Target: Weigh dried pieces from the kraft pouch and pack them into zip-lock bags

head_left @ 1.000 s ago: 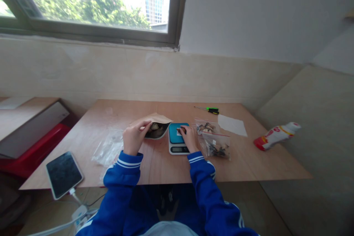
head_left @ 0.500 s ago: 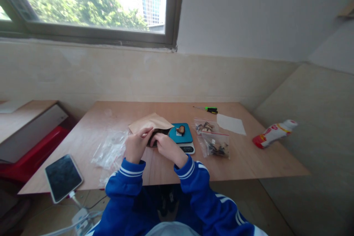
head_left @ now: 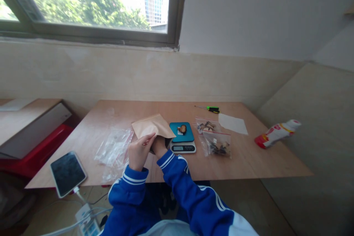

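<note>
My left hand (head_left: 140,151) pinches the edge of a brown paper bag (head_left: 152,125) at its mouth. My right hand (head_left: 158,146) reaches inside the bag up to the wrist, so its fingers are hidden. Just to the right of the bag is a kitchen scale (head_left: 183,148) with a blue top and a small display. A dried brown slice (head_left: 181,129), perhaps a mushroom, lies on the scale together with a small white label.
Two clear zip bags (head_left: 218,144) with dried pieces lie right of the scale. Behind them are a screwdriver (head_left: 210,109) and white paper (head_left: 233,123). A red-and-white bottle (head_left: 276,134) is at far right. Empty plastic bags (head_left: 113,149) and a tablet (head_left: 68,173) lie left.
My right hand has gone deeper into the paper bag, from fingers at the mouth to wrist-deep. The scale's display is now uncovered. My left hand keeps its pinch on the bag.
</note>
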The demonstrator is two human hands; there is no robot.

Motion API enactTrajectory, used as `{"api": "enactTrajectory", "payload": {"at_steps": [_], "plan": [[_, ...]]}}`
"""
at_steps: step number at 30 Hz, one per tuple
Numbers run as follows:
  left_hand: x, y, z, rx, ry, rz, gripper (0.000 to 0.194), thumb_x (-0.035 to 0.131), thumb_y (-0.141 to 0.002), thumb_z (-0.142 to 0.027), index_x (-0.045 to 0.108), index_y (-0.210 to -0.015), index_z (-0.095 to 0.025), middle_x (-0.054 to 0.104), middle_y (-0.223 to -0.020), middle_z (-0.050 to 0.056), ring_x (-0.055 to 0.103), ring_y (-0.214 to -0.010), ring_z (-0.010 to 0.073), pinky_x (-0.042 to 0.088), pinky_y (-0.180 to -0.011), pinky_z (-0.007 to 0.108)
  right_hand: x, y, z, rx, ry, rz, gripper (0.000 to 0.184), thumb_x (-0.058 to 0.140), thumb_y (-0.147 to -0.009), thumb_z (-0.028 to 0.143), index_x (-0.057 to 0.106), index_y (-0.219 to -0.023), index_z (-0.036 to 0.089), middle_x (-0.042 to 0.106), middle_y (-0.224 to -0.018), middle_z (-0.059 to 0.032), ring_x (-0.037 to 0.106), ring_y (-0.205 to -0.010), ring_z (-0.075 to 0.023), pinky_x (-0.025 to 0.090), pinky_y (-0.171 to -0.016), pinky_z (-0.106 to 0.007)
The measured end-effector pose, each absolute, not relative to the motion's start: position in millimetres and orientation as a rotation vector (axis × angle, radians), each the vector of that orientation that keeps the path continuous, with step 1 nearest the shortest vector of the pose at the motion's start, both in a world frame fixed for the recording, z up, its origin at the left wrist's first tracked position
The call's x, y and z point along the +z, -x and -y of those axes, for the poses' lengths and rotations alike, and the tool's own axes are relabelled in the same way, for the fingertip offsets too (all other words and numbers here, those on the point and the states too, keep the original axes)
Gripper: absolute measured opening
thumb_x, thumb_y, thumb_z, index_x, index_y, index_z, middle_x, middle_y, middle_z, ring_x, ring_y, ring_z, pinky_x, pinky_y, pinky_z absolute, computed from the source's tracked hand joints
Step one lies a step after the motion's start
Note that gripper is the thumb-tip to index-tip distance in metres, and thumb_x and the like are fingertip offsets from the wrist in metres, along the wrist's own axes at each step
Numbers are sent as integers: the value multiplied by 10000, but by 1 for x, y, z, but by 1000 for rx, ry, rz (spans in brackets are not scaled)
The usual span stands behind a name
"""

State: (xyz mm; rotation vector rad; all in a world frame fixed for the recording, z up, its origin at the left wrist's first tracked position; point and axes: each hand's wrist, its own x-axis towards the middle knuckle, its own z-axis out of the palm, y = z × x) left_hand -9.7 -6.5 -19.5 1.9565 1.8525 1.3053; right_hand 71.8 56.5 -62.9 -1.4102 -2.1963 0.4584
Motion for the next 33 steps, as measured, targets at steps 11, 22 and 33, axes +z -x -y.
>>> {"api": "enactTrajectory", "payload": {"at_steps": [11, 22, 33], "plan": [[-11, 8, 4, 1358, -1894, -1852, 200, 605, -817, -406, 737, -903, -284, 752, -846, -21, 705, -714, 160, 509, -635, 214, -29, -102, -26, 506, 1489, 2169, 314, 386, -887, 62, 651, -1052, 104, 699, -1003, -164, 673, -895, -273, 526, -757, -351], [3, 16, 0, 1286, -1763, -2017, 212, 609, -805, -417, 736, -928, -300, 749, -778, -10, 708, -773, 193, 489, -644, 237, -35, -182, 2, 637, 1157, 1365, 206, 583, -828, 283, 602, -1004, 176, 689, -958, -83, 659, -823, -174, 536, -712, -292], [9, 18, -5, 1271, -1749, -2042, 218, 610, -799, -429, 741, -907, -291, 750, -766, -2, 707, -767, 200, 486, -650, 242, -27, -183, -17, 222, 1456, 1316, 200, 490, -818, 190, 574, -998, 165, 593, -1028, -134, 573, -979, -244, 468, -866, -401]]}}
